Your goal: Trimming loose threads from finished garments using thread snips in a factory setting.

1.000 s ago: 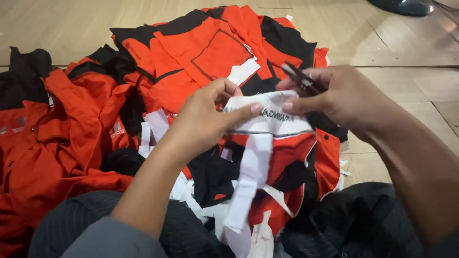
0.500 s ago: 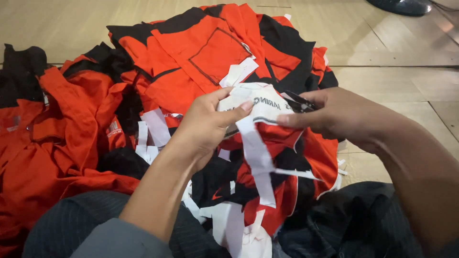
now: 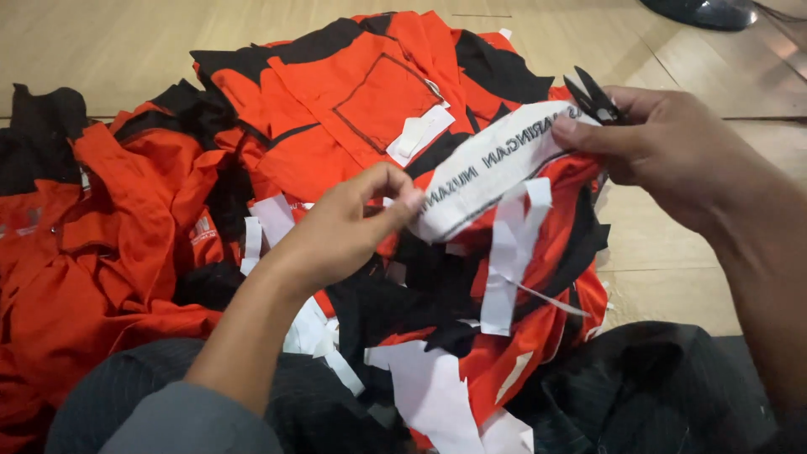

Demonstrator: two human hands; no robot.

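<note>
**White strip pulled tight over the red pile**

A big heap of red and black clothes [image 3: 277, 151] lay on the wooden floor [image 3: 101, 50]. The white strip [image 3: 496, 164] had lifted and stretched flat since a second before. The left hand [image 3: 345, 227] pinched one end. The right hand [image 3: 672, 151] gripped the other end and small black snips [image 3: 595, 97].

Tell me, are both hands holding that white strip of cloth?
Yes, the left hand and right hand pinch opposite ends of the white strip.

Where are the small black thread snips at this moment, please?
In the head view, upper right: the small black thread snips are in the right hand, above the white printed fabric strip.
</note>
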